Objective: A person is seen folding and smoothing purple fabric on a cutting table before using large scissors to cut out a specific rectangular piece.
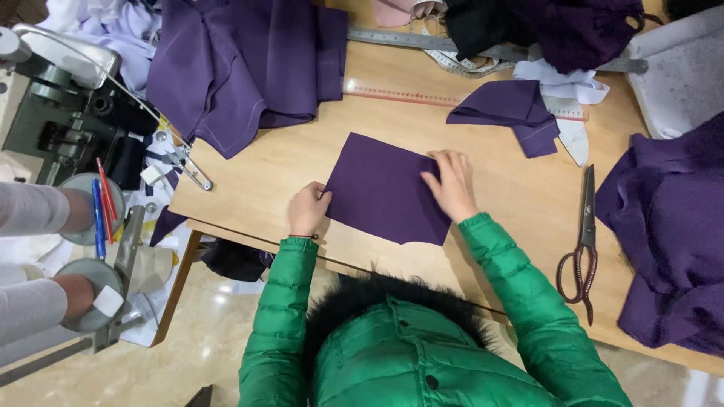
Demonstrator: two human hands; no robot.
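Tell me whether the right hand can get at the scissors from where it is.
Probably yes. The right hand lies flat on the purple fabric piece, and the scissors lie farther right on the wooden table, with only bare tabletop between them.

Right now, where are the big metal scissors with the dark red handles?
The scissors lie on the wooden table, right of the person's right hand, beside the heaped purple cloth.
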